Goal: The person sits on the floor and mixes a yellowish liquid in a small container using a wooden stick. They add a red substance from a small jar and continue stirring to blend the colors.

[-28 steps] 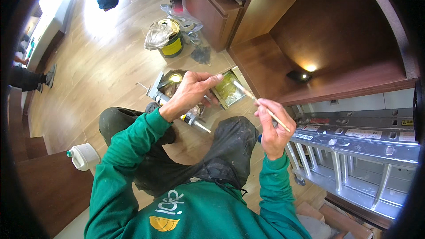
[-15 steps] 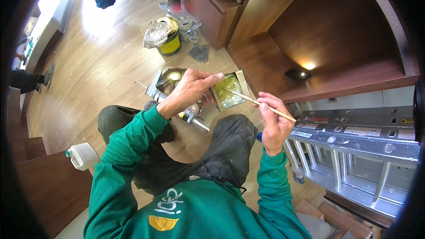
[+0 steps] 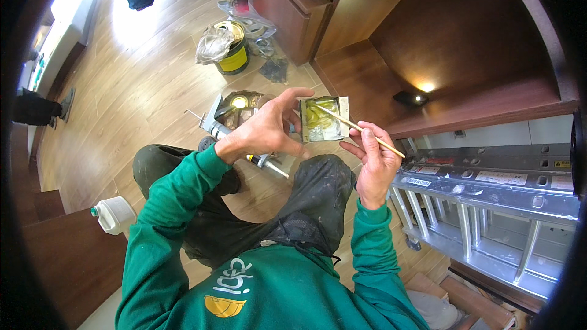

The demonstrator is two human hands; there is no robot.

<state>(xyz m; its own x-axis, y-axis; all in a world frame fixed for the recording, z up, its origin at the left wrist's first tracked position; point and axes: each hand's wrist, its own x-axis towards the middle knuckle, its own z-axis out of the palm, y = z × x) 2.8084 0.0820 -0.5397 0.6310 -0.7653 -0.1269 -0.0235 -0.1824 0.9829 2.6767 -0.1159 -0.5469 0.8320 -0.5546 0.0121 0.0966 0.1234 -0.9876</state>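
My left hand (image 3: 266,125) is curved around the left side of a shallow square container (image 3: 323,125) holding yellow-green and white paste, seemingly gripping it, with some fingertips hidden. My right hand (image 3: 373,165) pinches a thin wooden brush (image 3: 387,145), its tip down in the paste. Behind my left hand, a caulking gun (image 3: 215,128) lies on the floor beside an open tin (image 3: 239,101) and other items too jumbled to make out. My dark-trousered knees are bent below the container.
A wooden cabinet (image 3: 458,36) with a small light stands right, an aluminium ladder (image 3: 465,192) below it. Ahead sit a yellow-banded bucket (image 3: 234,61) and plastic bags. A white jug (image 3: 113,217) is left. Other people's legs (image 3: 36,110) show at left and top.
The container has turned squarer and shifted slightly up and right. My left hand's index finger has risen and its thumb shows lower down. The brush tip has moved within the paste.
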